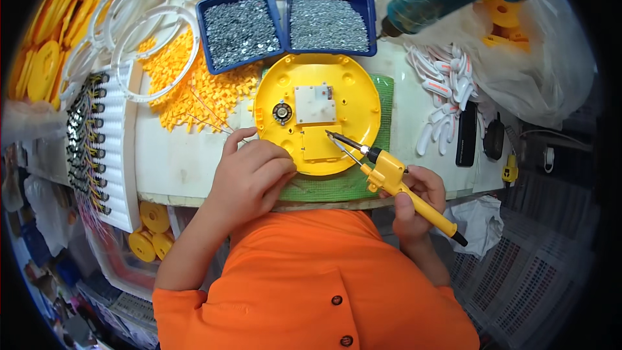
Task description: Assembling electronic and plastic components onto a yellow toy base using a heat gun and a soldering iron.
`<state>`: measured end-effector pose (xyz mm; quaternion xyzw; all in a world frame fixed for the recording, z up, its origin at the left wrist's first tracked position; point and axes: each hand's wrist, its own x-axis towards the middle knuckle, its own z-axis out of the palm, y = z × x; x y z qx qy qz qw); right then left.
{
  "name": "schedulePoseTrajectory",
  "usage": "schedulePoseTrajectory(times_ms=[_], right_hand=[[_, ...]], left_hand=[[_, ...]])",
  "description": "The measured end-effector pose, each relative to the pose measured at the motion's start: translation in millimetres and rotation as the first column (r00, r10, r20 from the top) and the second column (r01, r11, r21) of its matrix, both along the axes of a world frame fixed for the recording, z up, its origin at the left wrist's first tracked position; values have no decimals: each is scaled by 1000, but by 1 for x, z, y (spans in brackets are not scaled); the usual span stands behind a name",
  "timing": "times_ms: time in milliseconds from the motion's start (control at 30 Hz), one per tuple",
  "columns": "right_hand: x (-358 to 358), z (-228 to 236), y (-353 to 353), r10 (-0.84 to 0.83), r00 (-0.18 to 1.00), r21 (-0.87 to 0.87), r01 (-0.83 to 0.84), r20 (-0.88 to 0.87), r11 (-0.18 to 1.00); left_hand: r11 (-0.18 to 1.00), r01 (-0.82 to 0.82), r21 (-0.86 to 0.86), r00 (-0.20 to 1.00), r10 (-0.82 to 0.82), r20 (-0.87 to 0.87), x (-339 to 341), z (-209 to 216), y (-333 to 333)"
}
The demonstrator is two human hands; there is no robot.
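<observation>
A round yellow plastic disc (356, 100) lies on a green mat (383, 107). It bears a white square box (315, 104), a small round speaker (282, 113) and a yellow rectangular cover (321, 143). My right hand (422, 198) is closed around a yellow soldering gun (389, 175), whose tip and thin feed tube point at the upper part of the cover. Whether the tip touches it I cannot tell. My left hand (251, 172) lies at the disc's lower left edge, fingers curled, with thin wires (217, 116) running to its fingers. Its fingertips are partly hidden.
Two blue bins (246, 58) (372, 19) of small metal parts stand behind the disc. Small yellow pieces (172, 104) and clear rings (120, 84) lie left, beside a white ridged foam tray (116, 149). White-handled parts (447, 78), a black bar (466, 135) and a teal tool (440, 0) are right.
</observation>
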<state>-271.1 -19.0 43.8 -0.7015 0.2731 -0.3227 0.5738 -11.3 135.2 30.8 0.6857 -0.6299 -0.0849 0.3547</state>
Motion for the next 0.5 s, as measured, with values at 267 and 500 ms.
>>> schedulePoseTrajectory(times_ms=[267, 500], right_hand=[[2, 1, 0, 170, 982, -208, -184, -83, 961], [13, -3, 3, 131, 988, -282, -148, -78, 948]], left_hand=[[960, -278, -19, 957, 279, 83, -8, 2, -14], [908, -403, -113, 902, 415, 117, -19, -16, -20]])
